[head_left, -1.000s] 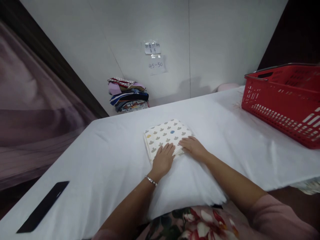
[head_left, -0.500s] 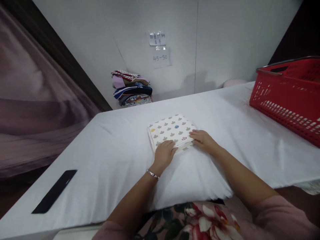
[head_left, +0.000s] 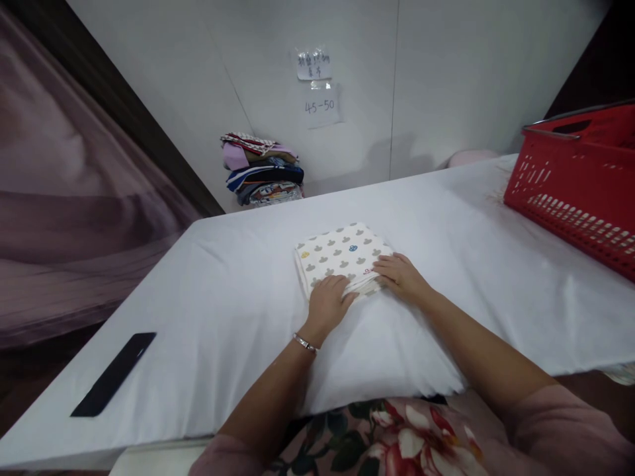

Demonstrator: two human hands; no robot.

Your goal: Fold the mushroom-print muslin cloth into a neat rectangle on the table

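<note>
Both hands sat at the near edge of a folded cloth, which lay mid-worktop at their twelve o'clock. The left hand, a bracelet at its wrist, curled its fingers over the edge and seemed to pinch the layers. The right hand lay flat, fingers loosely extended on the near right corner. I judged the folding finished and the bundle being gathered. Any lift would call for an even grip so the layers stayed square.

On the white worktop, a dark phone lay at eight o'clock and a red basket stood at two. A stack of folded clothes stood at eleven, against the wall.
</note>
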